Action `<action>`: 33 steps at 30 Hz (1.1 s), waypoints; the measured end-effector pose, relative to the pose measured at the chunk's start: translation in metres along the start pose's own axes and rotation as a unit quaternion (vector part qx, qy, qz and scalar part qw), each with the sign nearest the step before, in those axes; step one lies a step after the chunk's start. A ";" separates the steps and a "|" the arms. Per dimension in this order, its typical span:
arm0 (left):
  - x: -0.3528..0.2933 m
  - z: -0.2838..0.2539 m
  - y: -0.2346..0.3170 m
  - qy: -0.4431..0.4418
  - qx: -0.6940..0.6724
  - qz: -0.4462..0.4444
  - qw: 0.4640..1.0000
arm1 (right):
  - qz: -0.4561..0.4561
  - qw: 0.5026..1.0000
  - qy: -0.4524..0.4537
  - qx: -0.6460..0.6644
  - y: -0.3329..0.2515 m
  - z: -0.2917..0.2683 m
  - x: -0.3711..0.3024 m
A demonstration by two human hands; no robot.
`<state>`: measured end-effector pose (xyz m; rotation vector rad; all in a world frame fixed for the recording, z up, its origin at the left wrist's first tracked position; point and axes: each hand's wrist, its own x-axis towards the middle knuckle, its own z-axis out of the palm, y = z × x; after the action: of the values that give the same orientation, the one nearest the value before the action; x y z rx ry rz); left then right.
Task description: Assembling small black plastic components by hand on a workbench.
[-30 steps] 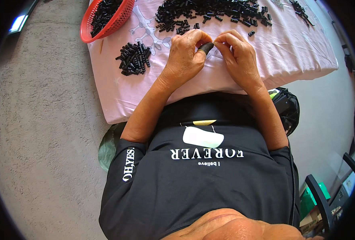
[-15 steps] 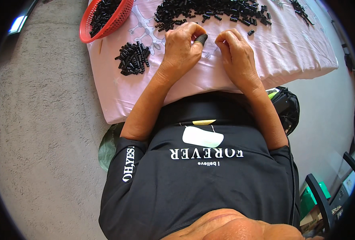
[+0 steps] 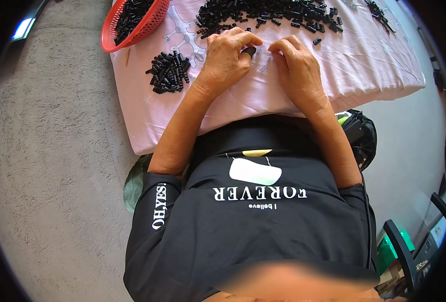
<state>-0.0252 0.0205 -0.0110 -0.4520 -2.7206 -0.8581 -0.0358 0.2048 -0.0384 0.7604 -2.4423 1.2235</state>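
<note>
My left hand (image 3: 227, 59) is over the pink cloth, just in front of a large heap of small black tubular connectors (image 3: 263, 11). Its index finger stretches to the right, apart from the thumb, which wears a black finger cot (image 3: 249, 51). Nothing shows between them. Close by on the right, my right hand (image 3: 299, 65) has its index finger and thumb bent together; whatever they hold is too small or hidden. Between the hands lie tiny greyish specks (image 3: 261, 67), perhaps small parts or a print on the cloth. Left of my left wrist is a smaller pile of black connectors (image 3: 168, 72).
A red plastic basket (image 3: 141, 31) of black pieces stands at the table's far left, with a thin wooden stick (image 3: 128, 57) beside it. Longer black pieces (image 3: 379, 14) lie at the far right. A black bag (image 3: 359, 136) sits below the table's right edge.
My left index finger has straightened and moved away from the thumb, and the hand has shifted slightly left. My right hand has barely moved. The piles look the same.
</note>
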 end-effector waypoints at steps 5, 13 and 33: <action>-0.001 0.001 0.001 -0.032 0.030 -0.006 0.999 | -0.011 1.000 0.011 0.026 0.005 -0.001 0.001; 0.001 -0.001 0.006 -0.017 0.054 0.021 0.998 | -0.017 0.998 0.024 0.052 0.005 -0.003 0.002; 0.000 0.000 0.029 0.019 -0.159 -0.062 0.985 | 0.067 0.989 0.019 0.131 -0.005 -0.007 0.002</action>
<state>-0.0145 0.0429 0.0042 -0.3248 -2.6048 -1.3301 -0.0346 0.2074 -0.0298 0.6401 -2.3628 1.6193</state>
